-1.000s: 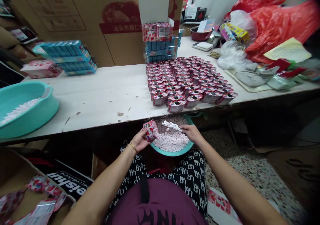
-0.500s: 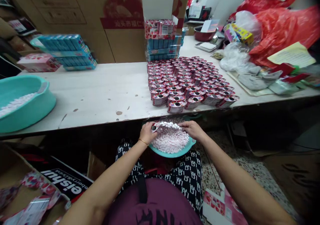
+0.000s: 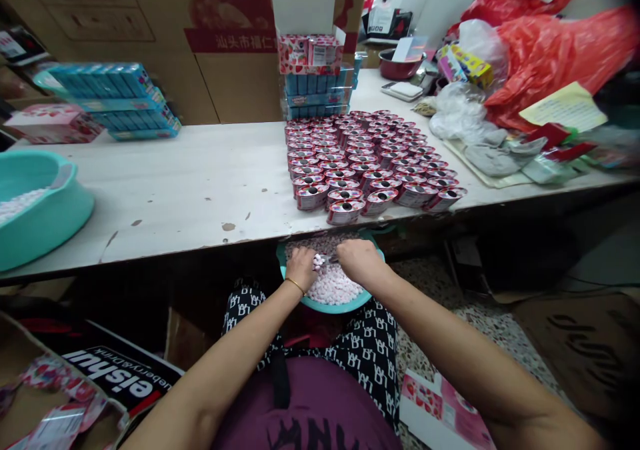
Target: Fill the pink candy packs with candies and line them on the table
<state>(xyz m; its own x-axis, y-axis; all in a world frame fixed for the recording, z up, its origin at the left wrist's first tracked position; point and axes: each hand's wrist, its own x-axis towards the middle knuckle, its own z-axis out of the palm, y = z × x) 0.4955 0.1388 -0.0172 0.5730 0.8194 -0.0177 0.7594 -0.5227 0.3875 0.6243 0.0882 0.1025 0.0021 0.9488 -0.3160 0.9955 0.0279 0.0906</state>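
Note:
A turquoise basin of small white candies rests over my lap, partly under the table edge. My left hand is closed over its left side, around a small candy box that the fingers now almost wholly hide. White candies show in a cluster beside those fingers. My right hand is closed above the right side of the basin. It grips the end of a thin scoop, which points toward my left hand; most of the scoop is hidden.
Rows of small red-and-pink boxes with holes on top stand on the white table. Another turquoise basin with candies is at left. Blue packs stand behind. Red plastic bags lie at right; an open carton is lower left.
My right hand has moved left, toward my left hand, with the scoop. The heap of candies between the hands is smaller. My left hand has turned, hiding the box.

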